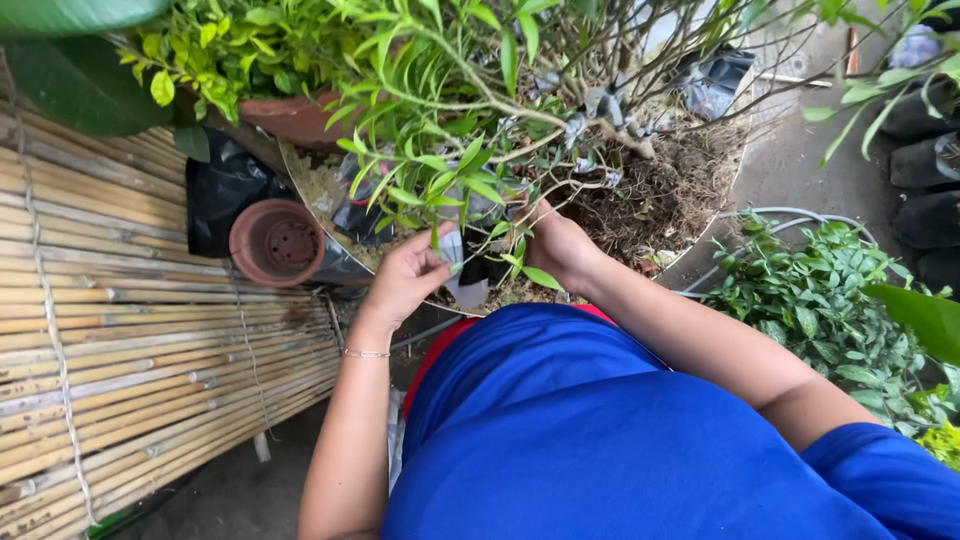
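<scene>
Head view, left hand [405, 280] pinching pale wrap [455, 262], right hand [560, 245] grip unclear behind leaves [470, 165].

Lighting: soft, even daylight from above; overcast in character, no hard-edged shadows; dim pockets beneath the foliage [440, 130] and along the foot of the bamboo mat [130, 330]; mild sheen on the black plastic bags [222, 190]; blue shirt [600, 440] strongly saturated. Quality: mostly sharp at centre; wide-angle bending at the edges, the mat's slats curving; large leaf [70, 15] at top left soft, out of focus; slight blur on thin twigs.
</scene>
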